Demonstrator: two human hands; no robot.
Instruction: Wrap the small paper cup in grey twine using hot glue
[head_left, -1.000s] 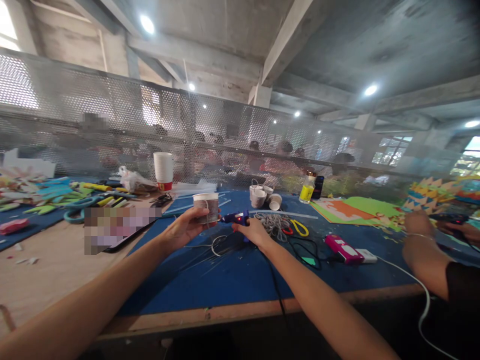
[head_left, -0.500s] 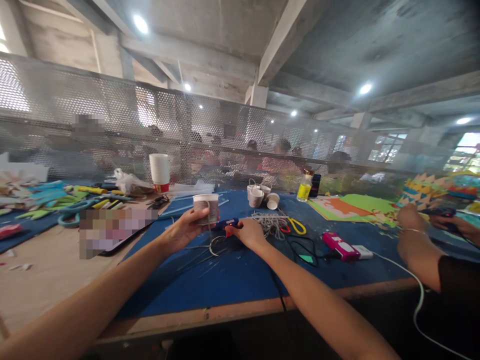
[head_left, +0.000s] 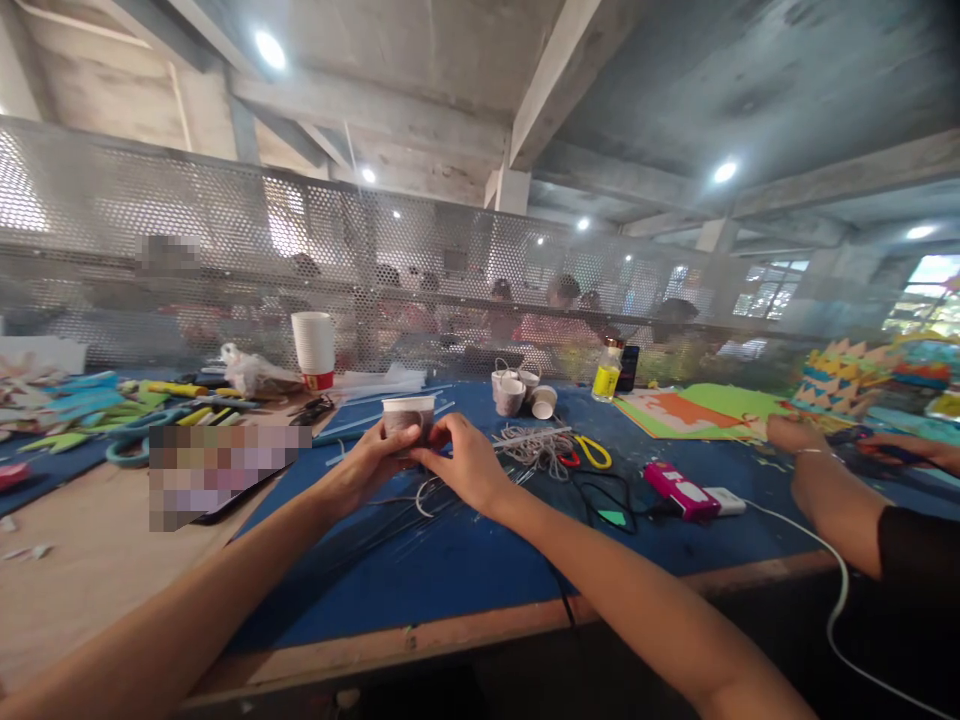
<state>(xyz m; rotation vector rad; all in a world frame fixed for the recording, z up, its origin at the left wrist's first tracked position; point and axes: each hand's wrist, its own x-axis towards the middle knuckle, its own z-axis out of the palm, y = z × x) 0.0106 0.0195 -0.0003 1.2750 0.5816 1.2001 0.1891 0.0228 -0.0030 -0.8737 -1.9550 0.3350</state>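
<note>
Over the wooden table edge [head_left: 465, 628] and a blue mat [head_left: 480, 560], two bare forearms meet at a paper cup [head_left: 407, 413] held upright just above the mat. The left hand [head_left: 366, 468] curls around the cup's left side and base. The right hand [head_left: 471, 466] closes on its right side, fingertips pressed to the wall; whether they pinch the grey string wound around the cup cannot be told. The cup sits between both hands, touching each. Just beyond the right hand lies a loose bundle of twine [head_left: 534, 446] beside yellow-handled scissors [head_left: 596, 452]. At far right a co-worker's hand [head_left: 793, 436] rests on coloured paper. Farther back stand small wrapped cups [head_left: 516, 392], a yellow bottle [head_left: 607, 376] and a stack of white cups [head_left: 313, 345], before a perforated metal screen [head_left: 450, 250].
</note>
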